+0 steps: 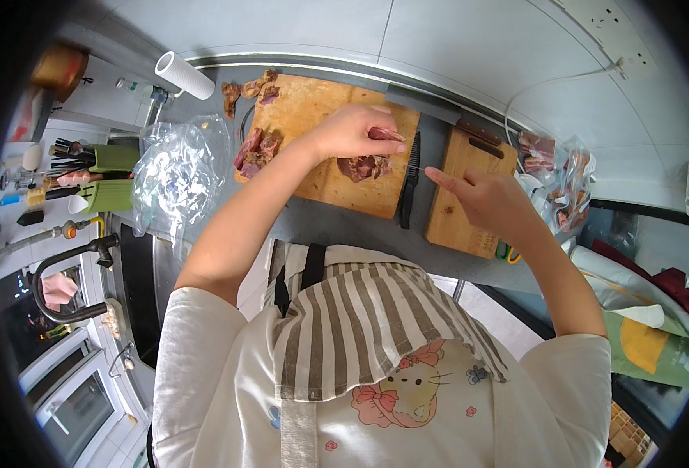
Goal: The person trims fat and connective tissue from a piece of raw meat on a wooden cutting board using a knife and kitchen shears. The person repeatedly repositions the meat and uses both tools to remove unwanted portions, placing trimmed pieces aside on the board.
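My left hand point(359, 131) is over the large wooden cutting board point(321, 105) and grips a reddish piece of meat point(385, 134) between thumb and fingers. Just below it, another chunk of dark, cured-looking meat point(356, 168) rests on the board. My right hand point(482, 196) is above the smaller wooden board, its index finger stretched out along a thin knife point(415, 168). Only a sliver of the blade shows, edge-on, pointing towards the meat; the handle is hidden in my fist. More meat pieces point(258, 153) lie at the board's left edge.
A black serrated knife point(411, 181) lies between the large board and the smaller board point(461, 205). Behind them rests a cleaver point(423, 104). Bagged meat point(566, 181) and scissors point(508, 253) are at right. A crumpled plastic bag point(180, 175) and paper roll point(184, 75) are at left.
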Tool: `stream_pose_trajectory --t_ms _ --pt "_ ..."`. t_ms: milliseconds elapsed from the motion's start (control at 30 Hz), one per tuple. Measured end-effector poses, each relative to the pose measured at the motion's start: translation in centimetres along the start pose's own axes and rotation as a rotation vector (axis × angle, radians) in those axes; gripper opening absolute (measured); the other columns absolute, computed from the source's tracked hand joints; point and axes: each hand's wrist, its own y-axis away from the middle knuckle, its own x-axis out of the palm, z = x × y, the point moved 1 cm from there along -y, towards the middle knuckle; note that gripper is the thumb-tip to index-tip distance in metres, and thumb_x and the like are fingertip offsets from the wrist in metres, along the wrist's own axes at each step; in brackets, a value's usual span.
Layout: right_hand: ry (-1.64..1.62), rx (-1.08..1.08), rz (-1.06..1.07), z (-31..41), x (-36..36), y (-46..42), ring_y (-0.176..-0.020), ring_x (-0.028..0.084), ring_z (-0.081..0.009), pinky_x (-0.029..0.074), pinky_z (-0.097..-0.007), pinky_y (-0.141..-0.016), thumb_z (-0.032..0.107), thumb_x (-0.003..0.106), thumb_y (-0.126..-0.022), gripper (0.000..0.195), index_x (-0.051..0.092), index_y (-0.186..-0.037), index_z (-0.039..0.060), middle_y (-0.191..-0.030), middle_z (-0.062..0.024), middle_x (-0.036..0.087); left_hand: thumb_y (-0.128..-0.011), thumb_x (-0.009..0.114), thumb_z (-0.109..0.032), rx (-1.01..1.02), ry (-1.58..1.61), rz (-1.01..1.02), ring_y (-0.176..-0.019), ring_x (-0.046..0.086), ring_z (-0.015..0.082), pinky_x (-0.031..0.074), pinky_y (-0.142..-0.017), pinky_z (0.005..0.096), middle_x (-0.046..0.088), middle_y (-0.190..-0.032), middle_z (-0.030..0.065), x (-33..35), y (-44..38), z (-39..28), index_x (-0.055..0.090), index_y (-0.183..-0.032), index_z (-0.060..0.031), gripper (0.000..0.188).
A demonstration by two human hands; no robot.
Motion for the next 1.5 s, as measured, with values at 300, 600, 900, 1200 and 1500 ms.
stream_pose_trajectory --t_ms 300,600,900,1200,1500 --pt "0.234 -0.075 0.264 3.5 -6.2 -3.4 -0.061 0.064 -0.0248 0.051 -0.0366 -0.050 0.008 0.057 -0.085 0.032 0.063 -0.116 0.0049 -0.067 -0.0075 0.060 -0.080 0.068 -0.047 -0.057 -0.027 0.093 -0.075 0.063 0.0303 0.049 -0.066 0.0388 0.064 -0.079 0.0086 1.3 -2.9 -0.6 0.067 -0.076 -0.0067 0.041" --pt "0.189 -0.209 0.371 2.0 -6.2 -7.6 -0.058 0.063 -0.0254 0.047 -0.0382 -0.049 0.008 0.063 -0.076 0.037 0.059 -0.112 0.0031 -0.060 -0.0073 0.058 -0.080 0.068 -0.044 -0.068 -0.021 0.024 -0.077 0.064 0.0314 0.050 -0.067 0.0394 0.065 -0.078 0.0095 1.5 -3.0 0.6 0.066 -0.076 -0.0055 0.039" --pt "0.164 -0.166 0.240 2.9 -4.4 -8.1 -0.061 0.064 -0.0280 0.049 -0.0378 -0.050 0.006 0.061 -0.080 0.027 0.058 -0.104 -0.0030 -0.065 -0.0109 0.061 -0.083 0.071 -0.034 -0.078 0.087 -0.111 -0.067 0.061 0.0266 0.048 -0.063 0.0348 0.062 -0.073 0.0079 0.3 -1.3 2.9 0.064 -0.080 -0.0053 0.030" --pt "0.174 0.101 0.190 3.2 -6.4 -1.5 -0.052 0.058 -0.0207 0.045 -0.0325 -0.046 0.014 0.065 -0.083 0.042 0.057 -0.124 0.0055 -0.067 -0.0072 0.058 -0.087 0.068 -0.031 -0.217 0.251 -0.098 -0.072 0.058 0.0185 0.046 -0.067 0.0319 0.060 -0.074 0.0066 -0.6 -0.2 3.6 0.063 -0.079 -0.0039 0.029" --pt "-0.954 0.561 -0.460 2.8 5.1 -5.1 -0.054 0.049 -0.0122 0.038 -0.0264 -0.051 0.022 0.081 -0.076 0.027 0.063 -0.078 0.0029 -0.062 -0.0055 0.053 -0.087 0.067 -0.033 -0.335 0.144 -0.139 -0.074 0.062 0.0199 0.048 -0.068 0.0322 0.065 -0.077 0.0082 0.7 -1.9 2.3 0.067 -0.080 -0.0055 0.029"
